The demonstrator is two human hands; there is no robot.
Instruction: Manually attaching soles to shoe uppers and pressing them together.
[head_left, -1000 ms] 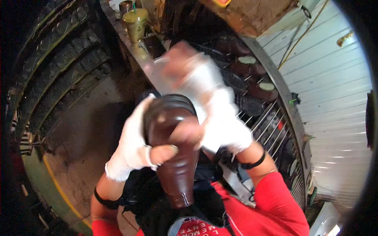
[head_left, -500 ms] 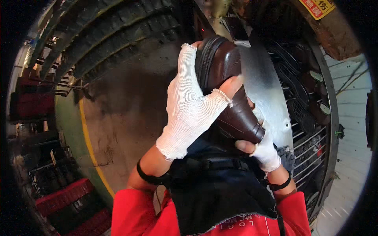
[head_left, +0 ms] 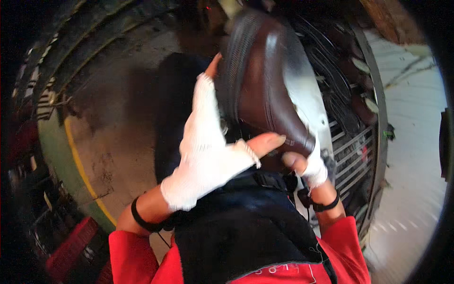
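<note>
1. Brown leather shoe (head_left: 269, 80) held up close to the camera, upper centre of view, sole edge turned left, glossy upper facing right.
2. Left hand (head_left: 208, 151) in a white fingerless glove, grip closed on the shoe: palm against the sole side, bare thumb tip lying across the lower part of the upper.
3. Right hand (head_left: 309, 165), same kind of white glove, grip closed on the shoe from below at its lower right end; bare fingertips show under the leather.
4. Black band on each wrist; red sleeves (head_left: 137, 258) come in from the lower edge.
5. Dark apron (head_left: 246, 236) across the lap, right under the hands.
6. Wire rack (head_left: 350, 142) behind and right of the shoe, holding more dark shoes; blurred, can't tell how many.
7. Concrete floor (head_left: 113, 123) on the left with a curved yellow line (head_left: 80, 165) and a green band outside it.
8. Red crate (head_left: 71, 246) bottom left, well apart from the hands.
</note>
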